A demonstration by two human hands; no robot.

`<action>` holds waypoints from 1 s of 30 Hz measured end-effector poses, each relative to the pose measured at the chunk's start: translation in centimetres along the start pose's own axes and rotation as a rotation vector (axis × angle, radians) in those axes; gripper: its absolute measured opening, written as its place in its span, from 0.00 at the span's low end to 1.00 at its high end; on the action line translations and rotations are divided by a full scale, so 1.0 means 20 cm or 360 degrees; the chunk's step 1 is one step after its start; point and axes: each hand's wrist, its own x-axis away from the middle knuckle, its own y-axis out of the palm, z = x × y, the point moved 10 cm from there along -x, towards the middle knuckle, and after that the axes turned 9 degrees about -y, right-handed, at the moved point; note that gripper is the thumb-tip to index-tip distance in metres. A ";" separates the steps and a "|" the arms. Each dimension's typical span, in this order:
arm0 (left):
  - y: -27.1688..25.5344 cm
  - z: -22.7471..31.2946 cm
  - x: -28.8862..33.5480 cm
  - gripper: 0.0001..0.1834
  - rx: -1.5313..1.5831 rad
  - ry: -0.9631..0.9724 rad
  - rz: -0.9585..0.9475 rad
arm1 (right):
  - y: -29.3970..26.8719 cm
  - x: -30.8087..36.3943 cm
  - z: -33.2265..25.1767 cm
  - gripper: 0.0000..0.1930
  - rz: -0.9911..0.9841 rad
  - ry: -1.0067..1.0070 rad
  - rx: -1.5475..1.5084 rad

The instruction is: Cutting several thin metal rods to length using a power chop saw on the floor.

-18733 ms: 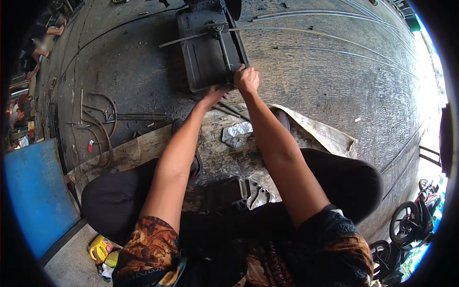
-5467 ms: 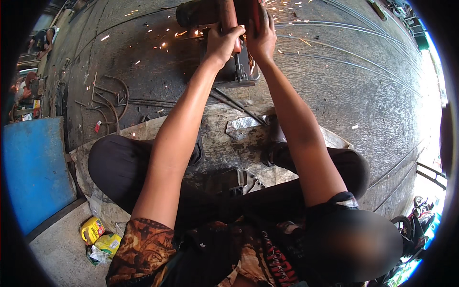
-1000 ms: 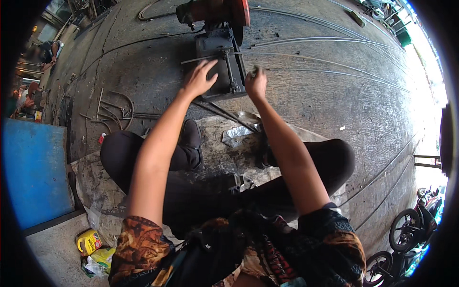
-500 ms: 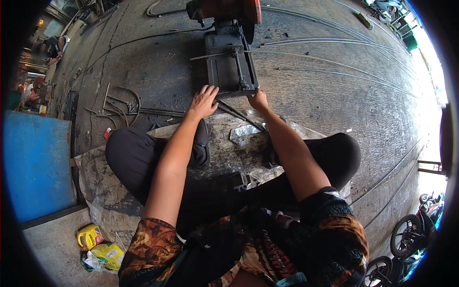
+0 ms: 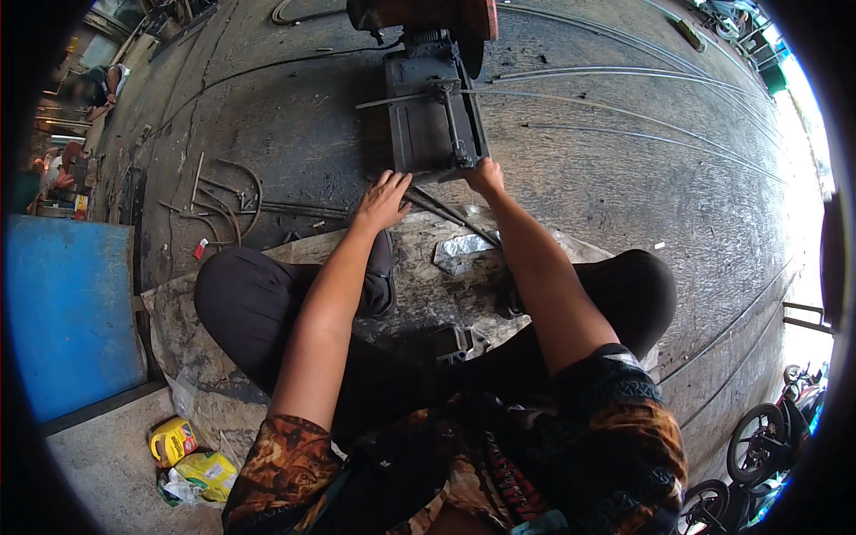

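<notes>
In front of me stands a cut-off saw with a dark metal base (image 5: 419, 135) and a red upper part (image 5: 423, 13). A thin metal rod (image 5: 571, 100) lies across the base under its clamp screw (image 5: 452, 125) and runs off to the right. My left hand (image 5: 383, 201) is open, its fingertips at the base's near left edge. At the near right corner, my right hand (image 5: 484, 178) is closed on the base; its fingertips are hidden. Between my legs sits a small metal block-like part (image 5: 456, 342).
Several long rods (image 5: 624, 73) lie on the floor to the right. Bent bars (image 5: 234, 201) lie at left, near a blue panel (image 5: 71, 312). A foil-like sheet (image 5: 465, 253) is near my feet. A yellow container (image 5: 172, 440) stands lower left; motorcycles (image 5: 758, 441) stand lower right.
My left hand has drawn back slightly toward me along the base's near edge. My right hand stays at the corner, and the saw base appears turned slightly. The view has shifted a little.
</notes>
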 end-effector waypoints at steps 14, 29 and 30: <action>-0.07 0.01 0.04 0.37 0.0031 -0.0058 0.0033 | 0.26 0.31 -0.34 0.16 -0.0171 -0.0662 0.0156; -0.08 0.01 0.05 0.35 0.0082 -0.0069 0.0065 | 0.10 0.32 -0.29 0.24 0.0303 -0.0712 -0.0278; -0.09 0.04 0.03 0.35 0.0064 -0.0069 0.0059 | 0.28 0.30 -0.30 0.20 -0.0194 -0.0746 -0.0293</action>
